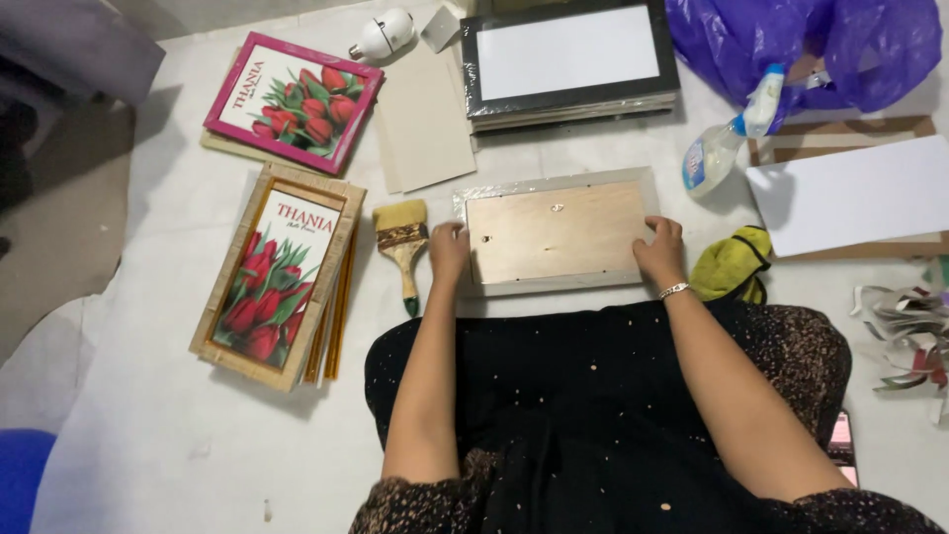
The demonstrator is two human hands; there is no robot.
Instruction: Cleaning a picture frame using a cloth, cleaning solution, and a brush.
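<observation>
A picture frame lies face down on the white sheet in front of me, its wooden back panel up and a silvery rim around it. My left hand grips its left end, fingers over the edge. My right hand, with a bracelet at the wrist, holds its right end the same way. A paintbrush with a wooden handle lies just left of my left hand. A yellow-green cloth sits bunched just right of my right hand.
A stack of wooden frames with a red tulip picture lies at left, a pink-framed tulip picture behind it. A black frame stack, beige card, spray bottle, purple bag, white board and paper scraps surround me.
</observation>
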